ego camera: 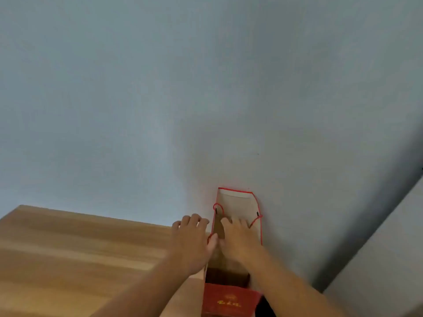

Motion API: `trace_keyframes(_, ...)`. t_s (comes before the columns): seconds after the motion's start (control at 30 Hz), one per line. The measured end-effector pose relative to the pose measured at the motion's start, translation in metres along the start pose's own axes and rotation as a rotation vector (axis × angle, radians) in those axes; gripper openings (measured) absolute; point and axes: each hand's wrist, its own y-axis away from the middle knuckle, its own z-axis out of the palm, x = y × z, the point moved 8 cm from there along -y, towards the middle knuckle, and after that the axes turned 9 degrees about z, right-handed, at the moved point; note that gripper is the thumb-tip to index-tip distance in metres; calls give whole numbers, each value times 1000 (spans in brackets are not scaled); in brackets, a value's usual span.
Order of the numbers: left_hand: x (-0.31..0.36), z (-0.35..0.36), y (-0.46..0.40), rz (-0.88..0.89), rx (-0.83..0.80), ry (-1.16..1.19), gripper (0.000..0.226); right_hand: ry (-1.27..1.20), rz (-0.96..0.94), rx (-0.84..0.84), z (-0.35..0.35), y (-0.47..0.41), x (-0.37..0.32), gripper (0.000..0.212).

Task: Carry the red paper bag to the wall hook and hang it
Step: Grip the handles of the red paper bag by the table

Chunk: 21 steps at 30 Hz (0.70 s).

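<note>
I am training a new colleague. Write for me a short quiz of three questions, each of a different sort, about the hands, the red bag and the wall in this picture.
1. True or false: the red paper bag is held against the wall.
2. Which hand reaches into the bag's open top? A) left hand B) right hand
3. Fill in: the surface at lower left is a ____ table.

Key: 1 true; 2 B; 3 wooden.

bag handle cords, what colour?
Red, matching the red paper bag; the handle cords show best in the head view, against the bag's white inside.
</note>
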Motion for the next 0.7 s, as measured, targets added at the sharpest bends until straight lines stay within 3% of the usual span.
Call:
trace_keyframes(0.17,-18,16,-5,12,-2,20,50,84,42,-188,50,-16,-1,73)
trace_keyframes(0.27,-31,22,0,-11,10,28,49,125,60,-253,66,-21,-2,73)
trace_keyframes(0.7,-57,41,12,-70,-17,81,49,275,144,-252,77,-22,22,84)
